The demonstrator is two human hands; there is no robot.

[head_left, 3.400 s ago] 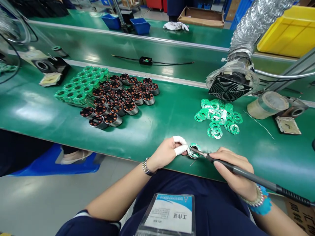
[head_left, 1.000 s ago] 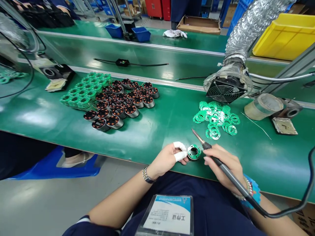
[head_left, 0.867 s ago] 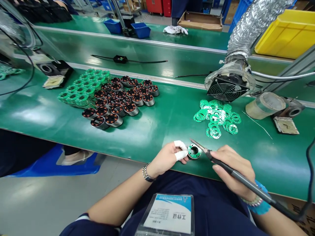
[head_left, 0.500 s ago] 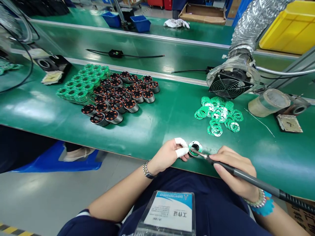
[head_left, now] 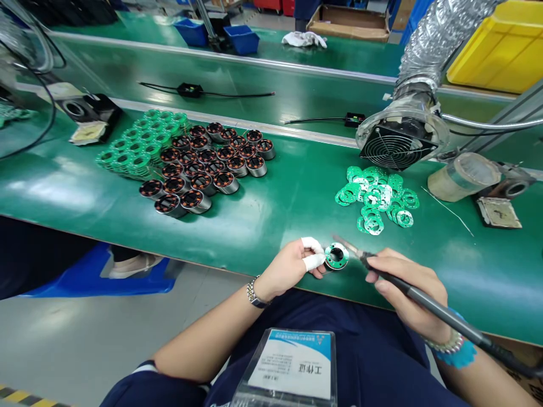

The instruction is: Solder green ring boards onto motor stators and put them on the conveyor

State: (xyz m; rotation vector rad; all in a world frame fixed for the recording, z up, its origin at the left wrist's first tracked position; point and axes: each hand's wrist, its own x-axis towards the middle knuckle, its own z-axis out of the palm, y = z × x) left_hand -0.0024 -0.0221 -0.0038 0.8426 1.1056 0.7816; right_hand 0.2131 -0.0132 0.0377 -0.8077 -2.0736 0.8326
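Looking down from the head view, the person's left hand (head_left: pixel 292 263) has its thumb and a finger — both in white covers — pinching the near-left side of a round metal part (head_left: pixel 335 269) topped with a green ring board (head_left: pixel 341 262). That part is at the near edge of the green table (head_left: pixel 271 220), right between the two hands. The right hand (head_left: pixel 413 288) is wrapped pen-style around a soldering iron (head_left: pixel 436 310), fingers closed on the dark handle. The iron's tip is kinda blurry and sits just past the far rim of the ring board, so no way to tell exactly how close it is. Off to the left there's a bunch of copper-wound motor cores (head_left: pixel 207 168), right beside stacks of green boards (head_left: pixel 142 146). Loose ring boards (head_left: pixel 373 198) lie in a messy pile beyond the right hand — a black fan (head_left: pixel 394 150) on a foil duct (head_left: pixel 432 48) hangs near them, with a cloudy cup (head_left: pixel 462 178) to the right.
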